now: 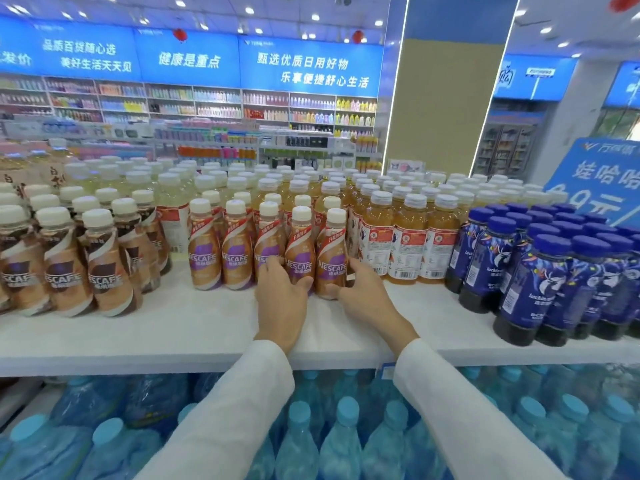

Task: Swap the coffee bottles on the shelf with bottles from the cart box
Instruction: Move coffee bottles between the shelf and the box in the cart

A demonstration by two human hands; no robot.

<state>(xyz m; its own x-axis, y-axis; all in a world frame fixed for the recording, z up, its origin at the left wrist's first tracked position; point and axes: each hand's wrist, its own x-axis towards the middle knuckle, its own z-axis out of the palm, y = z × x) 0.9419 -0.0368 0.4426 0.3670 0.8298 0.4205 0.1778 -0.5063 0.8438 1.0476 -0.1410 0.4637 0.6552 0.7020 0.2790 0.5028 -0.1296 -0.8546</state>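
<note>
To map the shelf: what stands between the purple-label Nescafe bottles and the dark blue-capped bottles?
Amber drink bottles with white caps, in the head view.

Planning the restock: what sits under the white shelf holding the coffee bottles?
Blue-capped clear plastic water bottles stand beneath the white shelf board; white sleeves cover some, the board hides any further back.

Bright, even ceiling-spot light [249, 10] (barely any shadows), with blurred far shelves [207, 109] and wide-angle bending at edges.

I see coffee bottles [300, 261] in tan with purple label patches and cream caps, a white shelf [156, 334], navy swirl-patterned bottles [540, 289] (blue caps), and probably pale-blue water bottles [298, 441] below.
</note>
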